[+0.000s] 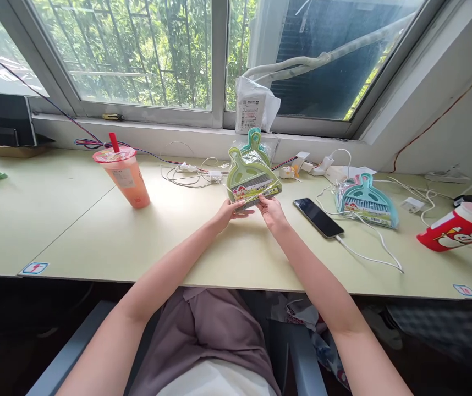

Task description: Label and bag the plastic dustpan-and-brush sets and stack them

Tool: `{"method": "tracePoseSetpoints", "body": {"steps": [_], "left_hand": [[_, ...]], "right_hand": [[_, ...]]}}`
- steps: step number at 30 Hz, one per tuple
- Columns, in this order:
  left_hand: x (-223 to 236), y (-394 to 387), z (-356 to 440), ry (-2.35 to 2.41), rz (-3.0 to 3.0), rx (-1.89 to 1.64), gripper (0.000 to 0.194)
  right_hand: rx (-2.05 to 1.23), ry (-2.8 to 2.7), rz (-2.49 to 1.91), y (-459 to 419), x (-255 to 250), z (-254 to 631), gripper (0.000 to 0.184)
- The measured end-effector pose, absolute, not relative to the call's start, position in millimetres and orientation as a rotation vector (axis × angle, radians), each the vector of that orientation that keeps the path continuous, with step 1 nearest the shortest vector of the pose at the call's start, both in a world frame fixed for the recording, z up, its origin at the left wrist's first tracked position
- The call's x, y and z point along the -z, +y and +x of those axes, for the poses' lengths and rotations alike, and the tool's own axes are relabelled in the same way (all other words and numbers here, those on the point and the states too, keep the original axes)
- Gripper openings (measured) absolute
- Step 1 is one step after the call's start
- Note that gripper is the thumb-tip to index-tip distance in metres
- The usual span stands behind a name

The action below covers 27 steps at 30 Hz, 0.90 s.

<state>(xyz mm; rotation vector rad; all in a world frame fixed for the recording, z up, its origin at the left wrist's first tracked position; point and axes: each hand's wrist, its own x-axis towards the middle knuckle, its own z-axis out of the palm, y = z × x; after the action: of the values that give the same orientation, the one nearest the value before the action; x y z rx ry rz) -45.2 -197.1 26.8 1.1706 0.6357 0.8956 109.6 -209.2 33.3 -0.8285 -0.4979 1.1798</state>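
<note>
Between my two hands I hold a packaged green dustpan and brush set (pixel 252 175), wrapped in clear plastic with a printed label. My left hand (pixel 228 215) grips its lower left edge, and my right hand (pixel 272 211) pinches the lower right edge. The set is tilted up off the desk, handle pointing away from me. Right behind it, partly hidden, another green dustpan set (pixel 254 141) stands near the windowsill. A blue dustpan set (pixel 367 201) in plastic lies on the desk to the right.
A phone (pixel 319 216) on a white charging cable (pixel 370 258) lies right of my hands. An orange drink cup (pixel 126 179) stands at left, a red cup (pixel 459 226) at far right. Chargers and wires run along the wall. A white-wrapped box (pixel 251 113) sits on the sill.
</note>
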Motion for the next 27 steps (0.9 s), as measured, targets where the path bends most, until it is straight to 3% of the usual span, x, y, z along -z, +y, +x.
{"method": "tracePoseSetpoints", "body": {"steps": [5,11,16,21,23,25,27], "left_hand": [[-32,-195,-51,0.6,1.325,-0.558,0.068],[-32,-186,-51,0.646,1.277,-1.057,0.063],[-32,-190,-54,0.653,1.321,-0.943,0.067],[-38,-189,-55,0.775,1.277,-0.921,0.055],[-42,-181,-60,0.815,1.207,-0.97,0.048],[-46,-170,-70,0.819,1.102,-1.043,0.043],[-48,-159,-84,0.826,0.985,-1.087,0.041]], "right_hand": [[-1.145,-0.542,-0.837,-208,-34,117,0.031],[-1.169,-0.568,-0.826,-204,-30,115,0.021],[-1.201,-0.587,-0.853,-203,-24,113,0.016],[-1.278,-0.691,-1.019,-198,-24,124,0.012],[-1.343,-0.837,-1.116,-198,-28,131,0.02],[-1.249,-1.018,-1.185,-200,-34,136,0.027],[-0.919,-1.199,-1.2,-205,-41,139,0.022]]}}
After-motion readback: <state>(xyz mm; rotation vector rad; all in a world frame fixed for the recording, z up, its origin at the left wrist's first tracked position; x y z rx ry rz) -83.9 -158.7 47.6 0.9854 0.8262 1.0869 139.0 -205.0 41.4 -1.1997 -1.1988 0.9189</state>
